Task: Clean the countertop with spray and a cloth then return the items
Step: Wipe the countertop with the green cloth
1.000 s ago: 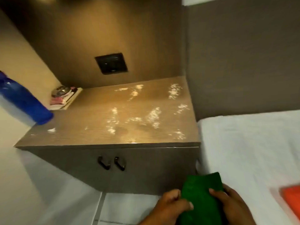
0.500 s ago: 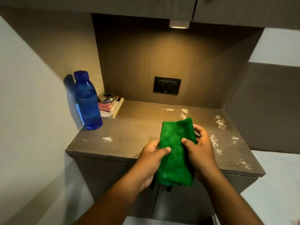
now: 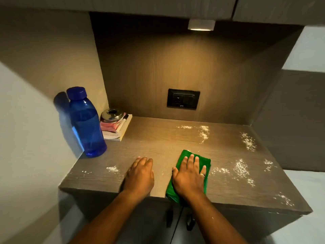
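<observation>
A folded green cloth (image 3: 182,160) lies near the front edge of the brown wooden countertop (image 3: 158,141), its near end hanging over the edge. My right hand (image 3: 190,175) presses flat on the cloth, fingers spread. Beside it, my left hand (image 3: 139,175) rests flat on the bare wood and holds nothing. White powder (image 3: 241,169) is scattered over the right half and back of the countertop, with a small patch to the left of my left hand. No spray bottle is in view.
A blue plastic bottle (image 3: 86,124) stands at the left side by the wall. Behind it a metal-lidded jar (image 3: 112,114) sits on a small book stack (image 3: 116,132). A black socket plate (image 3: 183,99) is on the back panel. Cabinet door handles (image 3: 189,221) are below the countertop.
The cloth, held up in both hands half a second ago, now lies on the countertop under my right hand. My left hand has let go and rests on the wood.
</observation>
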A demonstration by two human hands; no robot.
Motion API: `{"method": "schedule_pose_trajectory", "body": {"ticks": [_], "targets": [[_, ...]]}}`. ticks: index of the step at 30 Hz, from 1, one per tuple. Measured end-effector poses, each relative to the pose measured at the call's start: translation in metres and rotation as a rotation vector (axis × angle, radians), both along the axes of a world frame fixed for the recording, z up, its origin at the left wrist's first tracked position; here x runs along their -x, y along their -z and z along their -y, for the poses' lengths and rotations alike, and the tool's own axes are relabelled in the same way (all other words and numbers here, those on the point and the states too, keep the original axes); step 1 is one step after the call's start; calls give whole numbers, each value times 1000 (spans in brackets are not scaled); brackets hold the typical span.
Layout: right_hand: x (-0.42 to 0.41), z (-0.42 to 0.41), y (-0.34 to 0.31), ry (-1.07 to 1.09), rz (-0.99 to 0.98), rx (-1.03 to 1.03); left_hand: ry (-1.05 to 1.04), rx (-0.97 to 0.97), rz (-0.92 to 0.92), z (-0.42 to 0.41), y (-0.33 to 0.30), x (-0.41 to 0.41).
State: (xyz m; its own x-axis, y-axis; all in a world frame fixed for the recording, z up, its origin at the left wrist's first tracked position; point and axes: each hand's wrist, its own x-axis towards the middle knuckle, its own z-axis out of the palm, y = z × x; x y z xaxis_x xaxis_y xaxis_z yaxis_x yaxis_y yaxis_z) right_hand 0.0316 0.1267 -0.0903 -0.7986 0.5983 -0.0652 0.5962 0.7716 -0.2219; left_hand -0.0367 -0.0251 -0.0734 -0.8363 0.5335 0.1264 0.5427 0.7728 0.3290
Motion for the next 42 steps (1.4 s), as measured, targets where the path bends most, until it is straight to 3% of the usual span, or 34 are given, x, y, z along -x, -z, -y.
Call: {"method": "schedule_pose_trajectory", "body": {"ticks": [6,12,19,22,25,27,29,31,35,42], "targets": [[-69,-43,15,-95,-44,-76,87,10,64,-34,10,11],[-185,-176,7,435,-7,-108,127,45,14,-69,25,4],[-127,-234,-2,734,103,1,54,41,13,-74,38,6],[-59,-199,-2,584,84,74,48,49,3,-73,39,7],[-7,-135,5,136,35,15,53,44,-10,-72,38,9],[-13,-111,7,-102,18,-21,60,46,-3,-71,37,9],[-53,-116,9,-206,5,-37,68,49,0,-71,35,9],[-106,-142,13,-103,-8,-51,73,52,1,-71,33,8],[-172,-212,7,338,30,-53,73,67,-1,-74,32,7],[-53,-295,-8,601,74,-2,59,70,-26,-73,37,6]]}}
